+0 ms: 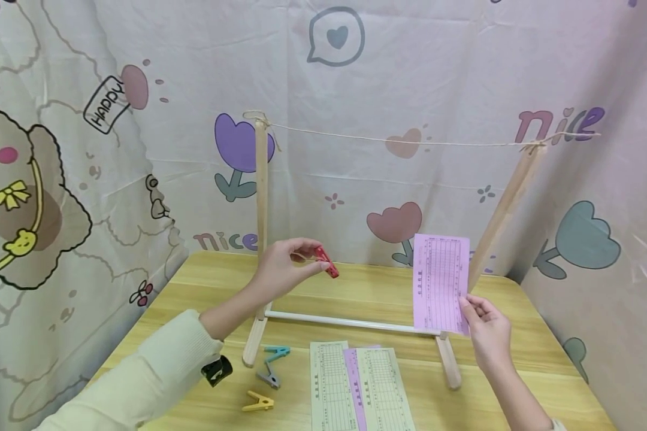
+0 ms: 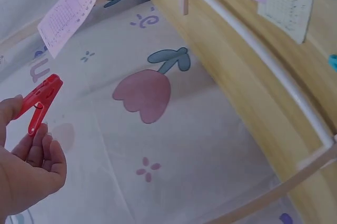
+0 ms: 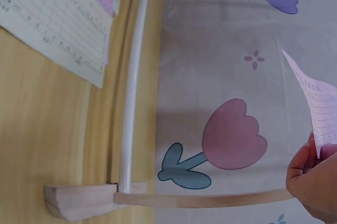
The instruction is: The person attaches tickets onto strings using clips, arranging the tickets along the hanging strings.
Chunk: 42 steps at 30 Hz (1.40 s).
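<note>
Wood-grain table [image 1: 207, 276]: left hand [image 1: 280, 267] pinches a red clothespin [image 1: 329, 264], right hand [image 1: 489, 334] pinches a pink printed form [image 1: 439, 282] low; I'd keep it flat.

Place: homelike (room type unclear) | cartoon-print drapes [image 1: 442, 72] | wood-grain table [image 1: 372, 293]

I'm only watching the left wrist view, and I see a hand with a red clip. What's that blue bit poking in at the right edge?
Observer: It's one of three clothespins on the table: blue, gray and yellow.
Child: And whose fingers are on the pink paper? They're cut off!
Observer: The right hand; the head view shows it pinching the pink paper by its lower right edge.
Child: What's up on top of the wooden sticks?
Observer: A thin string, stretched between the tops of the two wooden posts.
</note>
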Each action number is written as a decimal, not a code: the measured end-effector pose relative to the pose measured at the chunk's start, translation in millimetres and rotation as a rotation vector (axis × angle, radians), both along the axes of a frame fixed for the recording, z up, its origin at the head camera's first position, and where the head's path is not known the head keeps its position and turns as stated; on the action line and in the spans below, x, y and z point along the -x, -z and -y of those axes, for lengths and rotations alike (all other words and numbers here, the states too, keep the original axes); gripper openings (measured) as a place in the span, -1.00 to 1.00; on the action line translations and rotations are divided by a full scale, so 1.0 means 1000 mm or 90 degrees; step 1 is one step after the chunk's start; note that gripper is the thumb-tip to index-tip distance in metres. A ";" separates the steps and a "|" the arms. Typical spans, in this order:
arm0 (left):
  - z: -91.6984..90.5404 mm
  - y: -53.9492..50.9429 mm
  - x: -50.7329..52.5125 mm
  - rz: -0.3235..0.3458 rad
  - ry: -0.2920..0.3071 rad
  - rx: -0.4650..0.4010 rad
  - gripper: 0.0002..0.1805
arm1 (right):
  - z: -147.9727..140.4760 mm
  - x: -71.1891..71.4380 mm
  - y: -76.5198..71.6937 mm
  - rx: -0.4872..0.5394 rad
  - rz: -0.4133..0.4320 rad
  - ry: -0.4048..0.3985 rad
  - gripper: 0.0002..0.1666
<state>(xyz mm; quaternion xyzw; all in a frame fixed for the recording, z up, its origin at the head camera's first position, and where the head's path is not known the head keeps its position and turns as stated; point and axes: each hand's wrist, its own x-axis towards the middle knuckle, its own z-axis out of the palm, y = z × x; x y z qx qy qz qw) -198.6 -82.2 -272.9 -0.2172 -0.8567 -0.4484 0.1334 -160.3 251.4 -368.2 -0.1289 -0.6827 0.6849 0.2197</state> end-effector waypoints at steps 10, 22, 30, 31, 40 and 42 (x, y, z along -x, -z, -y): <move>-0.020 -0.030 0.003 -0.023 0.025 0.008 -0.65 | 0.003 0.009 -0.010 0.054 -0.023 0.021 -0.77; -0.046 -0.069 0.009 -0.058 0.049 0.008 -0.67 | 0.005 0.016 -0.030 0.098 -0.077 0.028 -0.77; -0.062 -0.092 0.012 -0.097 0.068 0.013 -0.66 | 0.005 0.023 -0.048 0.115 -0.109 0.027 -0.77; -0.064 -0.095 0.013 -0.099 0.070 0.012 -0.66 | 0.005 0.024 -0.051 0.120 -0.115 0.025 -0.77; -0.075 -0.119 0.020 -0.112 0.084 0.003 -0.67 | 0.004 0.030 -0.070 0.179 -0.174 0.017 -0.80; -0.077 -0.124 0.022 -0.118 0.084 0.000 -0.68 | 0.003 0.031 -0.072 0.182 -0.187 0.012 -0.81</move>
